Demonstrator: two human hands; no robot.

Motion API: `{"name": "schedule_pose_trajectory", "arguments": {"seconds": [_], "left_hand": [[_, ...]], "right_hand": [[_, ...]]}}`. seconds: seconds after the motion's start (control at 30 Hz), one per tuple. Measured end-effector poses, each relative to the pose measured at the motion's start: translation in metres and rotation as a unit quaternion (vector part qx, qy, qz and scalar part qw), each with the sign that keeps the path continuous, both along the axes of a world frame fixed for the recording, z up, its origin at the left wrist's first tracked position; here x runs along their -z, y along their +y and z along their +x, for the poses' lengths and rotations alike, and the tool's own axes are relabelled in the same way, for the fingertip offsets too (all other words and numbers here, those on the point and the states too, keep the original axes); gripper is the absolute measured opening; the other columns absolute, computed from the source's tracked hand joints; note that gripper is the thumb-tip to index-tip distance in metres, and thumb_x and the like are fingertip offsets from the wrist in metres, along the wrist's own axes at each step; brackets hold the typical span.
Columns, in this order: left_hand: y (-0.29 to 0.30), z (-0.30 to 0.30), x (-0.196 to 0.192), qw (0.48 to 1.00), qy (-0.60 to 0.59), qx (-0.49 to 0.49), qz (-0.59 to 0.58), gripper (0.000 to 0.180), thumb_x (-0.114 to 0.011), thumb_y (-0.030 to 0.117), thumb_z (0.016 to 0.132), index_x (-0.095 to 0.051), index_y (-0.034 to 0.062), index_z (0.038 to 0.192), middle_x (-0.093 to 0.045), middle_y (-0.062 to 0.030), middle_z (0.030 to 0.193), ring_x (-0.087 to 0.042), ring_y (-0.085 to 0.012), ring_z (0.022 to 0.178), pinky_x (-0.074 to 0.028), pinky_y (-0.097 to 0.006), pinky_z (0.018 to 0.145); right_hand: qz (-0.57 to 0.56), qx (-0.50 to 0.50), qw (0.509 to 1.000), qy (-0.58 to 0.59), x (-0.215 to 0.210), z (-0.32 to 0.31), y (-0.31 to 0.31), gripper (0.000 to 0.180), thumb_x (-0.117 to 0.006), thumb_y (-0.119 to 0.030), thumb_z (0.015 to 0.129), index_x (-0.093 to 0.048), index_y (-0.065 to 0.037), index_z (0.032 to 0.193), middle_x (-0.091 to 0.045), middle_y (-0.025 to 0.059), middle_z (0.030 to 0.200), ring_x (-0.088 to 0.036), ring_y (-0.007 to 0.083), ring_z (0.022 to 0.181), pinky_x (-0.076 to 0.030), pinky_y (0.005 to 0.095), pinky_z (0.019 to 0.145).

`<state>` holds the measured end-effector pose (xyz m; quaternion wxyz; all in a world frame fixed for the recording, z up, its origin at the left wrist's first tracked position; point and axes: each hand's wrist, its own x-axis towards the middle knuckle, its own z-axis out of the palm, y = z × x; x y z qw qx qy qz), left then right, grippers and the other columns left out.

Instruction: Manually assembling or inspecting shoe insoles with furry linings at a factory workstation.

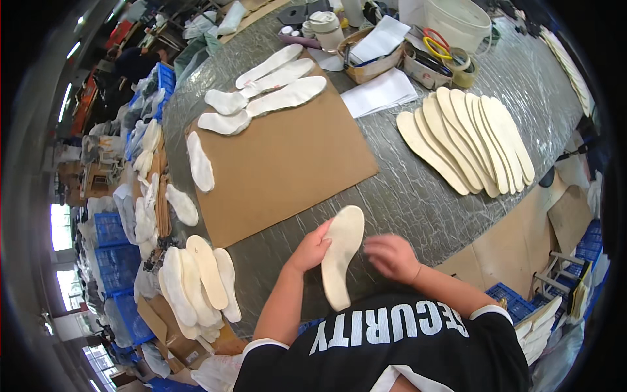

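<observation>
My left hand [309, 249] grips a cream insole [344, 251] by its left edge, above the near side of the table. Just right of that insole, my right hand [390, 257] is apart from it and smeared by motion. To the right on the table, several cream insoles [450, 140] lie fanned out in an overlapping row. Several white fluffy insoles [287, 96] rest along the far and left edges of a brown cardboard sheet [287, 170]. A pile of white and cream insoles [208, 271] sits at the table's left corner.
At the back stand a basket of papers [372, 55], tape rolls [465, 75], scissors with coloured handles [436, 44], a clear bucket [458, 25] and white jars [324, 29]. White paper sheets [379, 98] lie beside the cardboard. Blue crates [117, 268] line the left; a metal stool [555, 281] stands right.
</observation>
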<state>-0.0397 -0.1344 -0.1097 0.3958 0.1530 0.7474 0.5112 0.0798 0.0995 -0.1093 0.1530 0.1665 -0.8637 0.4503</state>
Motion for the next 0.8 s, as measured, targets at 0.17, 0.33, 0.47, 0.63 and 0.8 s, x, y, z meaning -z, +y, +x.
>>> {"name": "schedule_pose_trajectory", "arguments": {"seconds": [0.17,0.33,0.47,0.63,0.8], "left_hand": [[0.013,-0.026,-0.008,0.981,0.027,0.183,-0.055,0.048,-0.044,0.008,0.095,-0.039,0.0069,0.143,-0.058,-0.0199,0.126,-0.059,-0.0302,0.113,-0.043,-0.036,0.099],[0.031,-0.073,0.003,0.956,0.160,0.229,-0.086,0.037,-0.051,0.016,0.094,-0.052,0.0019,0.128,-0.058,-0.0229,0.120,-0.056,-0.0362,0.111,-0.044,-0.040,0.096],[0.003,-0.184,0.027,0.853,0.498,-0.113,-0.109,0.013,-0.058,0.012,0.083,-0.058,0.0001,0.088,-0.059,-0.0187,0.092,-0.055,-0.0372,0.090,-0.044,-0.046,0.080],[-0.036,-0.305,0.010,0.657,0.585,-0.159,-0.448,0.017,-0.065,0.016,0.078,-0.064,0.0090,0.093,-0.060,-0.0080,0.096,-0.051,-0.0269,0.101,-0.041,-0.046,0.083],[-0.055,-0.331,0.013,0.646,0.581,-0.066,-0.491,0.009,-0.065,0.018,0.077,-0.068,0.0121,0.082,-0.063,-0.0043,0.092,-0.052,-0.0252,0.104,-0.039,-0.047,0.084]], "right_hand": [[-0.170,0.209,0.931,-0.246,0.013,-0.032,-0.010,0.046,-0.071,-0.006,0.078,-0.057,-0.005,0.121,-0.062,0.0139,0.106,-0.062,0.0238,0.086,-0.051,0.0351,0.078],[-0.178,0.186,0.912,-0.320,0.046,-0.034,0.007,0.044,-0.065,-0.001,0.080,-0.055,-0.005,0.123,-0.060,0.0049,0.075,-0.055,0.0135,0.062,-0.048,0.0279,0.060],[-0.319,0.294,0.829,-0.352,0.035,-0.027,0.018,0.033,-0.058,0.001,0.085,-0.060,-0.004,0.117,-0.057,0.0025,0.075,-0.053,0.0102,0.059,-0.046,0.0256,0.055],[-0.273,0.296,0.851,-0.338,0.039,0.012,0.037,0.024,-0.052,0.002,0.090,-0.064,-0.001,0.111,-0.054,0.0048,0.087,-0.055,0.0095,0.057,-0.047,0.0234,0.052],[-0.289,0.281,0.864,-0.300,0.035,0.011,0.031,0.022,-0.051,0.001,0.092,-0.063,0.001,0.110,-0.054,0.0044,0.084,-0.056,0.0091,0.056,-0.047,0.0221,0.052]]}}
